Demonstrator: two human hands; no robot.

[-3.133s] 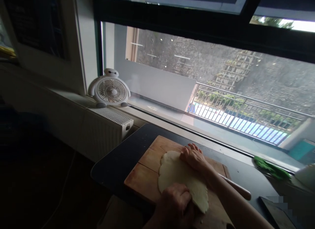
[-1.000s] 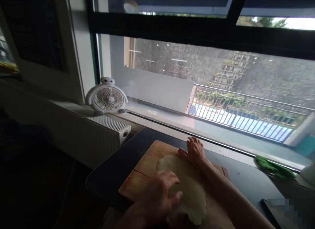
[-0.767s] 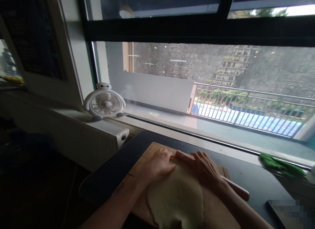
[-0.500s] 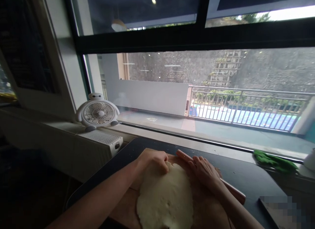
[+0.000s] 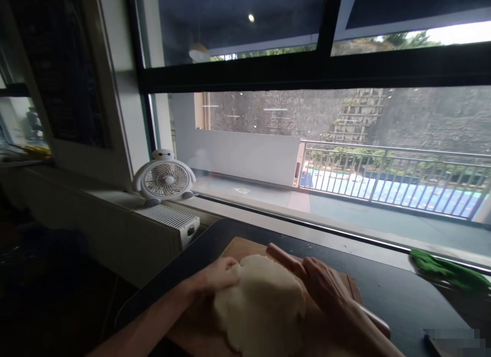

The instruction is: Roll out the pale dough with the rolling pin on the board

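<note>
A flat sheet of pale dough (image 5: pixel 264 306) with an uneven edge lies on a wooden board (image 5: pixel 240 246). My left hand (image 5: pixel 218 276) is closed on the dough's upper left edge, its fingertips partly hidden there. To the right of the sheet, a wooden rolling pin (image 5: pixel 284 257) rests slantwise on the board. My right hand (image 5: pixel 324 283) is wrapped over the pin's middle, so both pin ends show past the hand and forearm.
The board sits on a dark table (image 5: pixel 387 280) beside a window. A white fan (image 5: pixel 166 179) stands on the sill at left, above a white heater (image 5: pixel 180 221). A green cloth (image 5: pixel 447 270) lies at right, and a partly blurred flat object (image 5: pixel 454 341) is at the table's lower right.
My left hand has moved from the dough's far edge to its left edge. The dough's outline has changed with it. My right hand stays on the rolling pin. The view has shifted slightly.
</note>
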